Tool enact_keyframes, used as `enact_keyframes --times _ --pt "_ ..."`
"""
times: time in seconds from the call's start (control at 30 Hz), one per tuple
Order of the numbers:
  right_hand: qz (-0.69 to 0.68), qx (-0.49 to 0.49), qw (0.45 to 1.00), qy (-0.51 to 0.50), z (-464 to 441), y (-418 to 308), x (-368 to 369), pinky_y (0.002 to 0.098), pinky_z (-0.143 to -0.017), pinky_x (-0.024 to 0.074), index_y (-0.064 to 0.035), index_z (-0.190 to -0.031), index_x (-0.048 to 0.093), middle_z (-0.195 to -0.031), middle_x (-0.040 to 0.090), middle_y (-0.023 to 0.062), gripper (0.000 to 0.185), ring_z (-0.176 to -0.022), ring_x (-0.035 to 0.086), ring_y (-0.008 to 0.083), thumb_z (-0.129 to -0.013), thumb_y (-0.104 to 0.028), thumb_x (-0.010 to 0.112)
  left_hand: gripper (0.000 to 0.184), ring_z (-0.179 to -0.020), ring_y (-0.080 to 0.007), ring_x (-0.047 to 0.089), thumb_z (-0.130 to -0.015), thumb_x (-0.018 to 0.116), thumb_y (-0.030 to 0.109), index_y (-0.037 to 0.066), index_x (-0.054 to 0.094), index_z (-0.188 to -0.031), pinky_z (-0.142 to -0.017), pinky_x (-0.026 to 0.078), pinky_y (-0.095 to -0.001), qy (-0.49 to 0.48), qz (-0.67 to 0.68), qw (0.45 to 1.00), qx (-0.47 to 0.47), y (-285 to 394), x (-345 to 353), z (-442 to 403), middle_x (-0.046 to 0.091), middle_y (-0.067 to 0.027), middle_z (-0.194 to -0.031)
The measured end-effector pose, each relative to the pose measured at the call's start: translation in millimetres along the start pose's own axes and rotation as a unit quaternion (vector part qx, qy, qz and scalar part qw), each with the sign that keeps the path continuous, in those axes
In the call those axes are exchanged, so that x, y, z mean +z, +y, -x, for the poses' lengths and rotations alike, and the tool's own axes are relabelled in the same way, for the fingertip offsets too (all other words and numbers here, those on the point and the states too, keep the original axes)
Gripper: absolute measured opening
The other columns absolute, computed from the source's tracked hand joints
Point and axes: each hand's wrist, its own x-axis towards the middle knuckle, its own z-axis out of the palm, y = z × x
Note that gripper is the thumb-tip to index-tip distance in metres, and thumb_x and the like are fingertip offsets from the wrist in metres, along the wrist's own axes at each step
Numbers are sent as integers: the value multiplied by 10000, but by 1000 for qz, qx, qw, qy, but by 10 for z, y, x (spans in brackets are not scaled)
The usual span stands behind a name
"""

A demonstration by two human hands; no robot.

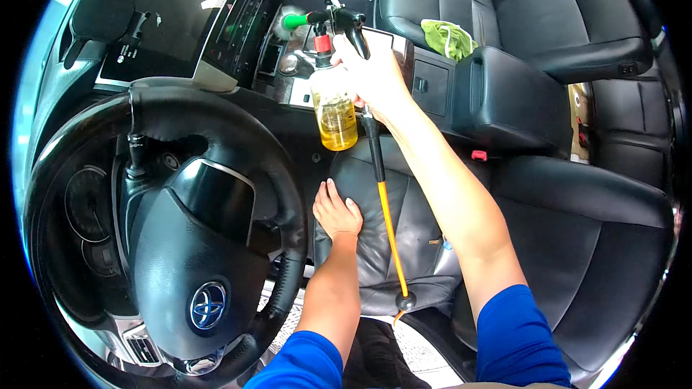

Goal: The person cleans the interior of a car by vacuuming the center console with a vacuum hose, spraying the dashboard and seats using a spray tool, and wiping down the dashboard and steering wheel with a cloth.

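My right hand (371, 75) is wrapped round the black handle of an air-powered cleaning spray gun (347, 23). Below the gun's red-banded neck hangs a clear bottle (336, 119) partly filled with yellow liquid. The green nozzle (294, 21) points left at the centre console, with a whitish blur at its tip. From the handle an orange air hose (390, 227) runs down across the driver's seat, through a black ball. My left hand (337, 210) lies flat on the black leather seat (375, 259), fingers stretched, holding nothing.
A steering wheel (288, 173) stands close on the left, beside the dashboard screen (162, 25). The gear knob (288, 65) is left of the bottle. A green cloth (448, 39) lies on the passenger seat (440, 0). The armrest box (504, 101) sits between the seats.
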Motion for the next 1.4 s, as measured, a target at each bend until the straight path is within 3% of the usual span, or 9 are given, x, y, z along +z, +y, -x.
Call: enact_keyframes --times 0.27,0.5,0.63,0.73,0.83,1.0,1.17,1.23,1.4 --pt "-72 6 997 -3 27 9 -6 210 -322 301 0 -861 575 -622 553 25 293 -365 419 55 -960 -274 543 625 -1193 -349 438 -805 470 274 28 383 -1373 -998 325 -495 20 -3 1000 7 -13 20 0 442 -181 -1335" --pt "-60 73 995 -13 81 -75 -75 208 -324 289 -33 -832 543 -536 464 -5 296 -341 358 45 -957 -301 542 634 -1194 -346 438 -795 495 255 37 380 -1379 -1000 323 -488 13 -10 1000 4 -11 28 9 437 -176 -1343" --pt "-40 58 996 -61 62 -76 -179 209 -337 309 -24 -853 548 -631 522 15 276 -353 386 45 -959 -278 542 633 -1195 -345 439 -797 492 254 33 380 -1379 -1001 324 -486 14 -8 1000 6 -5 13 9 436 -177 -1345" --pt "-69 40 997 -6 65 -57 -79 209 -336 312 -14 -879 560 -633 527 18 268 -360 408 51 -961 -268 542 632 -1195 -346 438 -797 492 253 28 381 -1377 -1003 323 -486 18 -8 1000 6 1 22 22 437 -178 -1344" --pt "-70 11 997 -31 -32 37 -51 227 -322 314 -20 -929 560 -645 549 25 262 -372 464 76 -937 -282 574 630 -1193 -349 439 -795 493 253 25 385 -1373 -1003 324 -487 15 -17 1000 4 -3 40 -3 438 -180 -1339" --pt "-68 44 995 -53 24 -12 -124 222 -329 318 -23 -901 570 -715 571 29 270 -373 445 67 -943 -290 570 627 -1186 -354 441 -797 488 258 24 390 -1370 -999 329 -487 18 -8 1000 5 3 2 4 439 -180 -1337" --pt "-62 67 995 -47 135 -119 -195 203 -330 302 -15 -899 566 -581 506 4 299 -366 388 35 -967 -303 524 630 -1187 -354 439 -796 489 255 21 387 -1372 -1001 328 -483 20 -7 1000 9 -7 21 -3 437 -179 -1341" --pt "-116 48 991 -45 242 -170 -201 213 -342 326 -36 -957 562 -728 581 20 270 -370 434 66 -945 -306 566 634 -1186 -356 438 -795 492 252 21 384 -1375 -1002 326 -482 15 -7 1000 5 11 -5 2 438 -182 -1341" --pt "-83 4 995 -58 921 -408 -189 222 -356 353 -21 -1046 544 -697 597 39 297 -389 459 64 -953 -302 560 625 -1190 -358 431 -784 510 273 12 411 -1343 -1008 318 -482 8 -25 1000 3 -67 112 66 437 -189 -1336"
